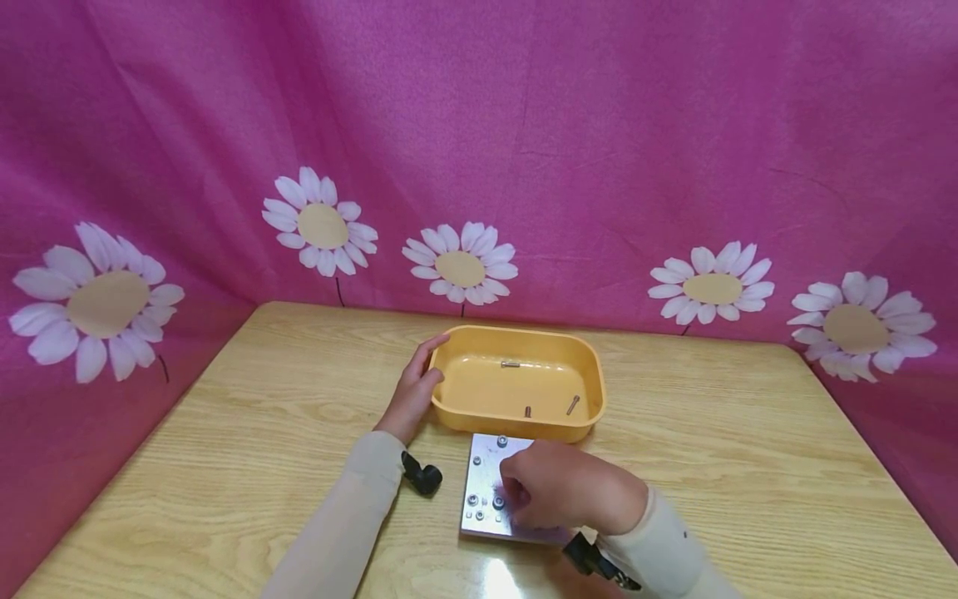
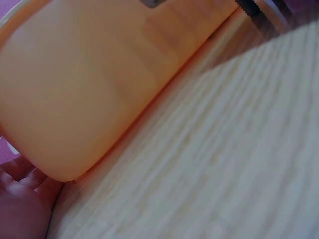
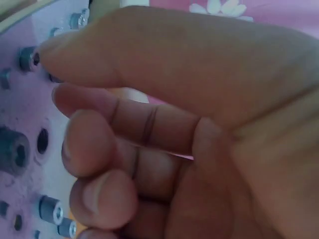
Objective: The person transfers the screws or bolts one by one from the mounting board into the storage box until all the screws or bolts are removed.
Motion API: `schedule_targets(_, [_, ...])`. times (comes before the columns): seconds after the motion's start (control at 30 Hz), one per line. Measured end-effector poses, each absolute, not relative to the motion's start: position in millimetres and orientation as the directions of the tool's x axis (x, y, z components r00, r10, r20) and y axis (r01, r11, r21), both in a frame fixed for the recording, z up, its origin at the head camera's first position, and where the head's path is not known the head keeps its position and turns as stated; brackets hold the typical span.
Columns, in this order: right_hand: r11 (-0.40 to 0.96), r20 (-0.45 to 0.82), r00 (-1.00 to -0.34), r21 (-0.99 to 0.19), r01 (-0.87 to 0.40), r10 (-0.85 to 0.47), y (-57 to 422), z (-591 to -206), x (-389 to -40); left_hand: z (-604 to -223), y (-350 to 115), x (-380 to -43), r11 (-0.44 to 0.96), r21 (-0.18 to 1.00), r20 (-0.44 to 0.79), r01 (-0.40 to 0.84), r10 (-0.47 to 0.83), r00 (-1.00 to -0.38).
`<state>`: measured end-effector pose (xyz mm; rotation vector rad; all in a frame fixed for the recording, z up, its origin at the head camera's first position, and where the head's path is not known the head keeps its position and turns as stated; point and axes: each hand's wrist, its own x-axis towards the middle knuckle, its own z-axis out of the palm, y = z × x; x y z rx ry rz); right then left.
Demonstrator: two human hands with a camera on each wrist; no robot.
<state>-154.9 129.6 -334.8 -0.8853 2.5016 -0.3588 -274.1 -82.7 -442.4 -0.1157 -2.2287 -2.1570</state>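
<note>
place: screened-off work nook, room type unclear | daisy-print magenta cloth | wood-grain table

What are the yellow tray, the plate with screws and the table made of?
The yellow tray looks like smooth plastic: even colour, rounded corners, soft shine. The plate is probably smooth metal: it's silvery and shiny. The table seems glossy wood, or a wood-look covering: it has streaky grain and bright glare.
</note>
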Motion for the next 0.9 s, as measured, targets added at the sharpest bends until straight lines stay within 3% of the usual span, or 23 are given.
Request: schedule_targets(0.9, [0.794, -0.355, -0.712, -0.329, -0.512, -0.606, 124.7, -338.1, -148.0, -410.5, -82.7, -252.2, 0.042, 0.997, 0.065, 0.068, 0.086, -0.994])
